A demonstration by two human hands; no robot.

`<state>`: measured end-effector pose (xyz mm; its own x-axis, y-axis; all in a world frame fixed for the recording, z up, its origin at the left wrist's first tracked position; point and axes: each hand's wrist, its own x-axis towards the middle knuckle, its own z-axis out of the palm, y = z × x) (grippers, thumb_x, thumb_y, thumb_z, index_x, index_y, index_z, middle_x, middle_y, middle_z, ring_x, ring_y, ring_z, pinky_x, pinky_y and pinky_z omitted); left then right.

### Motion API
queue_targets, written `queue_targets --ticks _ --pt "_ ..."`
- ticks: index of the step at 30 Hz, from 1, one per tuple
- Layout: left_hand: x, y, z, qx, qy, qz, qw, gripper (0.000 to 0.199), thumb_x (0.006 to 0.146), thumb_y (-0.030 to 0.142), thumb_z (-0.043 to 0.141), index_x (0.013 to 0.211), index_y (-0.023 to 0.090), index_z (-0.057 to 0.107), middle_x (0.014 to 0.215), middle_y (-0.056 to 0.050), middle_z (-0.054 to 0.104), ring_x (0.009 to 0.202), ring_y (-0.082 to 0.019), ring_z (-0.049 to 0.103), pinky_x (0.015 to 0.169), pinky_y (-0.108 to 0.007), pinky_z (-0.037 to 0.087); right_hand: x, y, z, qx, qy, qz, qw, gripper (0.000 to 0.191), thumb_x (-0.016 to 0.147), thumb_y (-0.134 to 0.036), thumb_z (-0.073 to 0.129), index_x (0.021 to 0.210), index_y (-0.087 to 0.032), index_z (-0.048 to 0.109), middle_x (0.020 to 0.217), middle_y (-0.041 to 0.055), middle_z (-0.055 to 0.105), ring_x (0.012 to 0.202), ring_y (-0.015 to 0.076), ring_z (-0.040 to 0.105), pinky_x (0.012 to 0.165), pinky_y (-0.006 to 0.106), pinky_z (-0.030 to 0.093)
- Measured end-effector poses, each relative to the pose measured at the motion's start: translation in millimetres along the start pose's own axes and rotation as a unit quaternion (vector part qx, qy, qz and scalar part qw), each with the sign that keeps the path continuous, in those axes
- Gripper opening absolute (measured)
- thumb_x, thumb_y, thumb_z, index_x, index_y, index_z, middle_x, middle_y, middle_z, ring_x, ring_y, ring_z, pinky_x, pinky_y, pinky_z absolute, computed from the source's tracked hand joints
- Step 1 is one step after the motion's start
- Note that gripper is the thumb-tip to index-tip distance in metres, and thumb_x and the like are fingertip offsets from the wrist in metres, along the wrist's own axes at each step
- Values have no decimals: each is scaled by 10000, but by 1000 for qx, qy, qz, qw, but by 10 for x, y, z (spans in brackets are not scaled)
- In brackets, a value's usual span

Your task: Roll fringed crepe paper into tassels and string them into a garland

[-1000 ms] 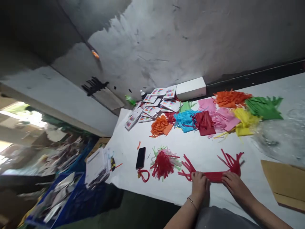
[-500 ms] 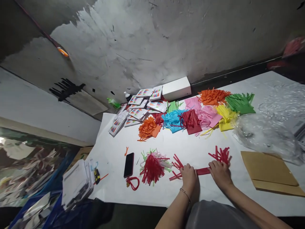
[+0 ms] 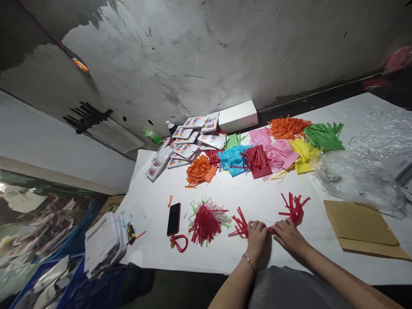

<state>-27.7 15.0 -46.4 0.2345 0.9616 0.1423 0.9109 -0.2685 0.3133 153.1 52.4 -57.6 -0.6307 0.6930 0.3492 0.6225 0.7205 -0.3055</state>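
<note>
A red fringed paper strip (image 3: pixel 240 225) lies across the white-covered table near its front edge, its cut ends fanned out at both sides. My left hand (image 3: pixel 256 237) is closed on the strip near its left fringe. Close by on the right, my right hand (image 3: pixel 289 235) is closed on it too, with the right fringe spreading out beyond the fingers. Between the hands the middle of the strip looks narrow and rolled or bunched. To the left lies a red tassel pile (image 3: pixel 206 225) over pale green and pink strips.
A phone (image 3: pixel 174 219) with a red cord and a yellow-black cutter (image 3: pixel 131 234) lie left. Behind are colored fringed bundles (image 3: pixel 257 161), printed packs (image 3: pixel 186 150) and a white box (image 3: pixel 238 116). Right are a brown envelope (image 3: pixel 362 225) and clear plastic bags (image 3: pixel 357 180).
My right hand has moved left, closer to my left hand. The strip between them has gone from flat and wide to narrow, and its right fringe has shifted left.
</note>
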Motion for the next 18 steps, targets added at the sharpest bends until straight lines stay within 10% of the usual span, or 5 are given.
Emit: queue_targets --ticks 18 --pt "19 136 -177 -4 -5 -184 983 137 863 134 552 818 163 679 962 -80 634 939 -253 561 887 -446 390 159 292 -141 -78 -44 90 992 186 908 -151 569 732 -178 624 754 61 614 789 244 543 810 389 331"
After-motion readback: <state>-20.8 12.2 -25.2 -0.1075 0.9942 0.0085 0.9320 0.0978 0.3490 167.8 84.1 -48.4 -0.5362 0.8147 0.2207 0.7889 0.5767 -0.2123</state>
